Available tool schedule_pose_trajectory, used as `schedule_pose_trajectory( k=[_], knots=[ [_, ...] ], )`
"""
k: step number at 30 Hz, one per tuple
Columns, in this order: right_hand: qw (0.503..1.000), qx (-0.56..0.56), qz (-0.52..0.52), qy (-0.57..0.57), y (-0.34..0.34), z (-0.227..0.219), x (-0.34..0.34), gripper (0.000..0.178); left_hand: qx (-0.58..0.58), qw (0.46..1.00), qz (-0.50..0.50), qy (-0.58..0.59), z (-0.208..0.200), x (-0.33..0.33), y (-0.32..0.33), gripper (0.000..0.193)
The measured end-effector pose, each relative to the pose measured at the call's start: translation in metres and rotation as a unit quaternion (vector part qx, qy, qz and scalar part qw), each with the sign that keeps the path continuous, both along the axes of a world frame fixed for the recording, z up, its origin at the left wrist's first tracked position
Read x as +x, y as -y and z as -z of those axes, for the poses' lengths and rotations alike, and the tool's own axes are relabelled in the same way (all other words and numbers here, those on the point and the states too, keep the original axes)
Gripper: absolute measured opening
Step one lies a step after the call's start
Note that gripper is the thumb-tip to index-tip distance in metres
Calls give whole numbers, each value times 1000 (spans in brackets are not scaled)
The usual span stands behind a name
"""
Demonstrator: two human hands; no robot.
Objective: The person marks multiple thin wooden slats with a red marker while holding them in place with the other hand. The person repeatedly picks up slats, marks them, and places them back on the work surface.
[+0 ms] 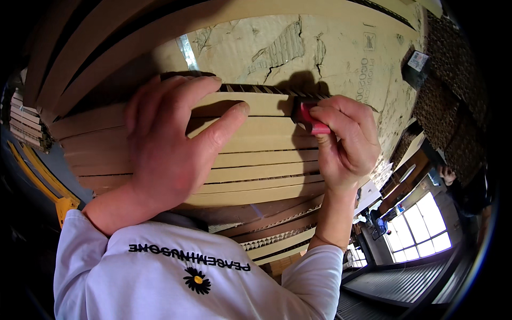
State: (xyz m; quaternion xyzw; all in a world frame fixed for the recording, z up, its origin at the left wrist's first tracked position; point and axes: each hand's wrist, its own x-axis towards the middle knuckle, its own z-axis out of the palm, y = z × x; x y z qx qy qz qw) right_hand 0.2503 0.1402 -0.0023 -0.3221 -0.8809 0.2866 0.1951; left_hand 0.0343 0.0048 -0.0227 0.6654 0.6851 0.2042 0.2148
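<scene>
My right hand is closed around a small red tool with a dark end; its exact kind is not clear. The tool's dark end meets the top strip in a row of long tan cardboard strips. On the left part of the same strips lies my left hand, fingers spread and thumb stretched out toward the right. Its fingertips reach the far edge of the top strip, beside a dark gap showing corrugated edges. Beyond that gap is a large cardboard sheet with torn patches on its surface.
Curved cardboard bands rise at the far left. A yellow metal frame stands on the floor at left. Dark brown rough-textured stacks are at right, near another person's hand. More corrugated strips lie close to my body.
</scene>
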Motion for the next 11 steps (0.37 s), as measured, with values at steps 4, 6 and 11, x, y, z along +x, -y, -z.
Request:
schedule_pose_trajectory(
  k=[4, 6, 11],
  knots=[
    [999, -30, 30, -4, 2, -4, -1, 20, 49, 999, 1, 23, 5, 1, -2, 36],
    [996, -50, 61, -42, 3, -7, 5, 20, 89, 996, 10, 12, 6, 0, -2, 36],
    [888, -224, 187, -356, 16, -12, 34, 20, 94, 995, 6, 23, 4, 1, -2, 35]
  ],
)
